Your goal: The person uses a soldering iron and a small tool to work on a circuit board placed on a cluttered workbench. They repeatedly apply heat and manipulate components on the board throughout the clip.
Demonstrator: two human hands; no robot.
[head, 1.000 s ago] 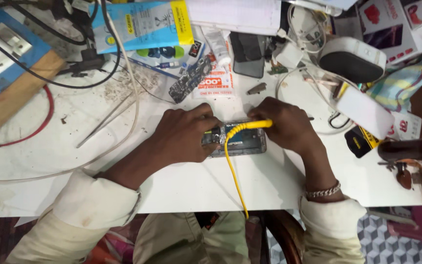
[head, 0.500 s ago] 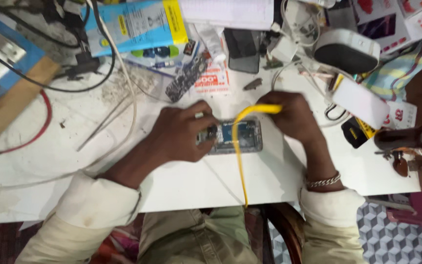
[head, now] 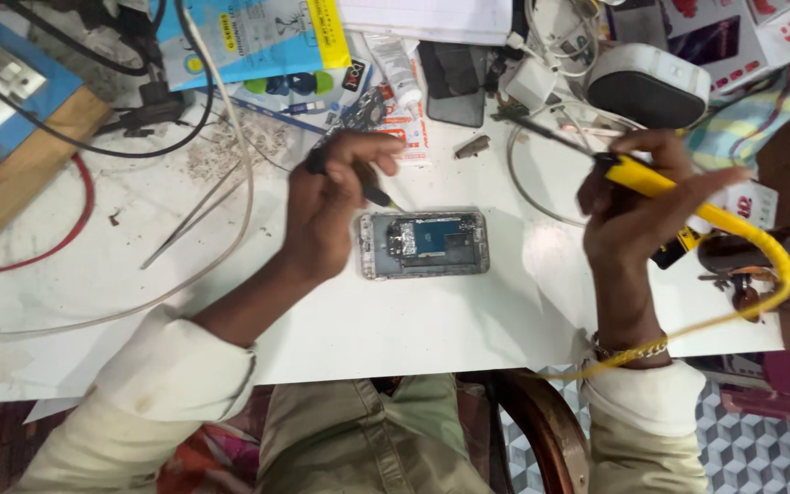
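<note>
An opened phone (head: 425, 244) lies flat on the white table (head: 413, 320), its circuit board and blue part exposed. My left hand (head: 326, 206) hovers just left of it, gripping a thin dark tool (head: 372, 194) whose tip points down toward the phone's upper left corner. My right hand (head: 637, 201) is raised to the right of the phone and holds a yellow-handled soldering iron (head: 633, 174); its metal tip points up-left, away from the phone, and its yellow cable (head: 761, 274) loops down past my wrist.
Tweezers (head: 189, 220) and white and black cables lie at the left by a blue and wooden board (head: 11, 110). Packets, a tube (head: 400, 69), a dark phone (head: 454, 82), a white charger (head: 530, 82) and a white speaker (head: 646, 87) crowd the back. A small bottle (head: 761, 252) stands at right.
Both hands were pressed together over the phone with the iron on it. They have drawn apart: the right lifted the iron away to the right, the left moved up-left with its tool.
</note>
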